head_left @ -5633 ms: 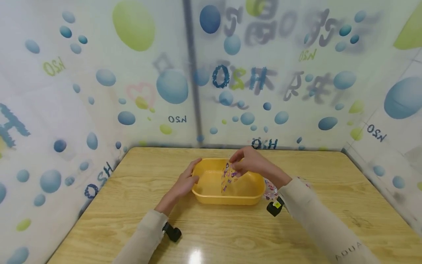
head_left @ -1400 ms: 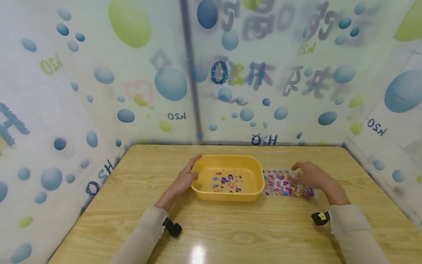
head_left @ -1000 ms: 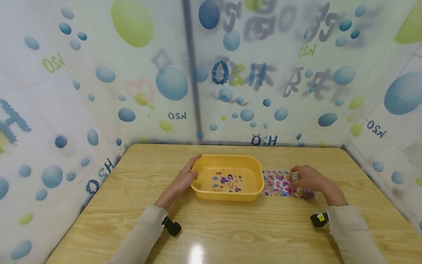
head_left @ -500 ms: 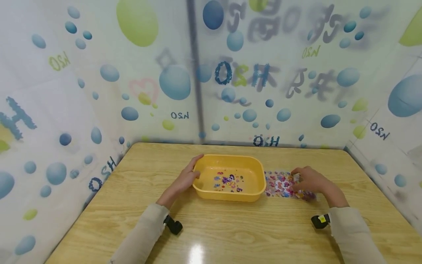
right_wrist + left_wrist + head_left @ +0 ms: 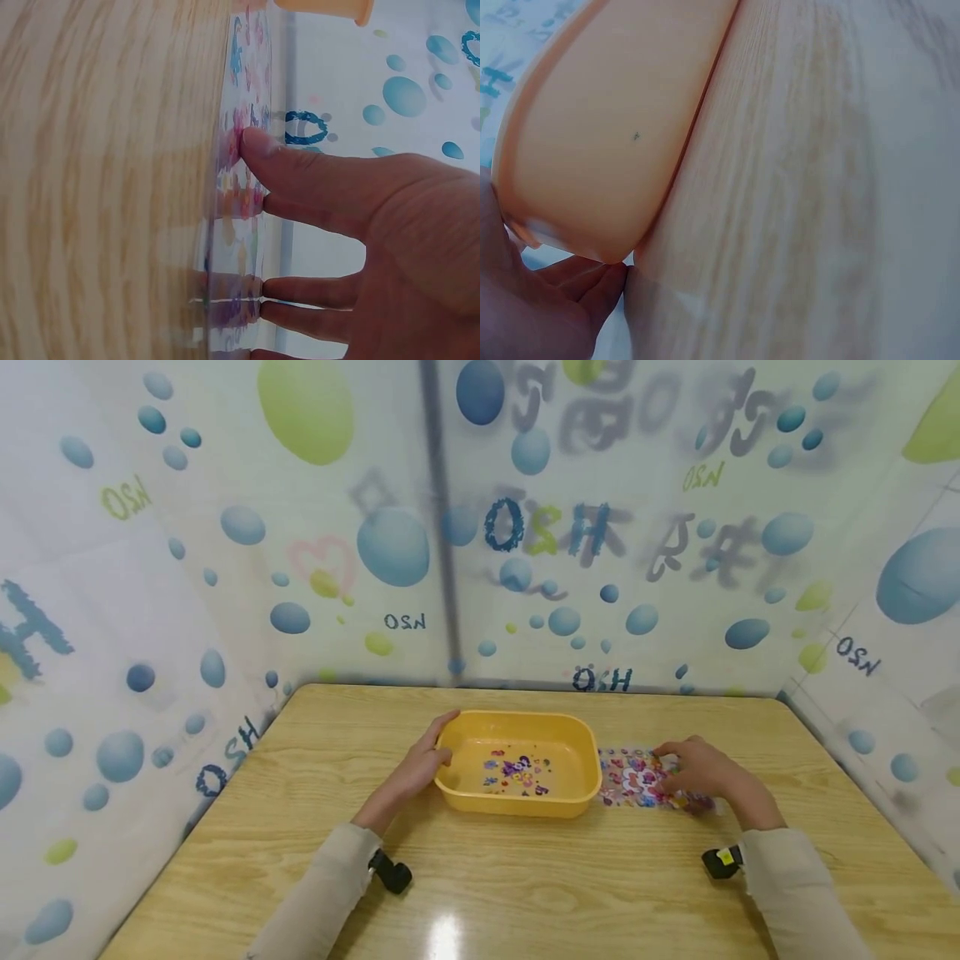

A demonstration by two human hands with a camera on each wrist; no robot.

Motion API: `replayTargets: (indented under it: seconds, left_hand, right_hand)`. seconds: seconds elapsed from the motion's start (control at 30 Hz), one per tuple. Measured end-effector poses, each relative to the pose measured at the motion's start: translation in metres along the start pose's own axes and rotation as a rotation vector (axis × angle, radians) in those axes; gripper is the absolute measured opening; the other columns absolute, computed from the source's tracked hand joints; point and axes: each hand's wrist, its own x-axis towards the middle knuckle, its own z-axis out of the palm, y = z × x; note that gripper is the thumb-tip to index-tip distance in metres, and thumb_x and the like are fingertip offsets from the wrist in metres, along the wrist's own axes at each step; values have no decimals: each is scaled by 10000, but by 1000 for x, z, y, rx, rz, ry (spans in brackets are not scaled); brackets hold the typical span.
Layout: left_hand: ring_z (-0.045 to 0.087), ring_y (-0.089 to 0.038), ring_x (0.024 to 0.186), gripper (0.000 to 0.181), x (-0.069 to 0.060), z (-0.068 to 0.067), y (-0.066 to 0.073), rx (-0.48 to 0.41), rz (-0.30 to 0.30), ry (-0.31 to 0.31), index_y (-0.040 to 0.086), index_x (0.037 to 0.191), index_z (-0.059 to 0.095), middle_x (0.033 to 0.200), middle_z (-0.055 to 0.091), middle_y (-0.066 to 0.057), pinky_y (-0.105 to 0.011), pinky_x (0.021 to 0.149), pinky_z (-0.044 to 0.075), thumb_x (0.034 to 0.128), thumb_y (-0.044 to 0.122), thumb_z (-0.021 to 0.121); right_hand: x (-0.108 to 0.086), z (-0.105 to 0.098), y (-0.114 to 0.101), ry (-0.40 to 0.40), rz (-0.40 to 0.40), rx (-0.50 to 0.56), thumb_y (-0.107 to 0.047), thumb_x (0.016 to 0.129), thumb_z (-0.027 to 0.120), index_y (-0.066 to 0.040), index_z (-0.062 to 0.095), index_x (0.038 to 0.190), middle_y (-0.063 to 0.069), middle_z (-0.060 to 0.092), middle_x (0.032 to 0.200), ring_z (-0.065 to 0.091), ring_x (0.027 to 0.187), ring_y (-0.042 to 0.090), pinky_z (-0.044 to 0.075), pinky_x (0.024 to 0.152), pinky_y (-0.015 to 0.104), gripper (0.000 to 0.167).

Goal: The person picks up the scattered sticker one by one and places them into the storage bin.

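Note:
A yellow plastic basin (image 5: 517, 806) stands on the table, with a clear sheet of small colourful stickers (image 5: 517, 768) lying on its floor. The left hand (image 5: 408, 775) grips the basin's left end, thumb over the rim; in the left wrist view its fingers (image 5: 592, 289) lie against the outside of the basin (image 5: 607, 135). Right of the basin lie transparent sticker sheets (image 5: 633, 777). Over them, the right hand (image 5: 708, 768) rests its fingertips on the top surface. The right wrist view has the thumb and spread fingers of the right hand (image 5: 315, 180) touching the stickers (image 5: 240, 187).
The wooden table (image 5: 525, 877) reaches back to a pale curtain (image 5: 637, 568) printed with blue and green drops. Black wrist cameras (image 5: 392, 872) are strapped at both cuffs. The basin's right end is close to the loose sheets.
Since the oldest frame, the right hand has let go of a sticker sheet, now flat in the basin, and moved right onto the loose sheets. Lately it has shifted only slightly.

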Motion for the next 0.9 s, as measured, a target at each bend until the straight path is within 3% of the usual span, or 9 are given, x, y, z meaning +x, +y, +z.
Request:
replayTargets:
  seconds: [0.27,0.43,0.6,0.9]
  left_hand:
    - [170,-326,1599,798,-1,0,1,7,6,3,239,1639,276,1733,207,-97,-555,1251,224,887,39,452]
    - [158,-334,1602,795,-1,0,0,6,6,-3,247,1641,269,1735,201,-96,-560,1243,232,894,41,449]
    - [164,-342,1599,788,0,-1,0,12,6,-14,259,1645,255,1738,187,-102,-546,1203,276,908,53,443]
    - [156,-331,1603,788,0,-1,1,18,9,-5,239,1637,279,1734,207,-85,-567,1242,230,895,44,456]
  right_hand:
    - [3,1,-1,10,10,-24,-217,871,787,32,661,1309,364,589,1327,569,1130,459,465,1004,662,519]
    - [3,1,-3,21,9,-30,-202,867,790,30,674,1282,356,615,1297,584,1153,498,492,966,645,489]
    - [3,1,-5,27,13,1,-156,864,786,13,707,1215,308,652,1250,606,1049,407,521,930,602,397]
    - [5,3,-10,38,23,35,-129,856,797,3,727,1124,258,676,1206,599,963,312,538,929,576,307]
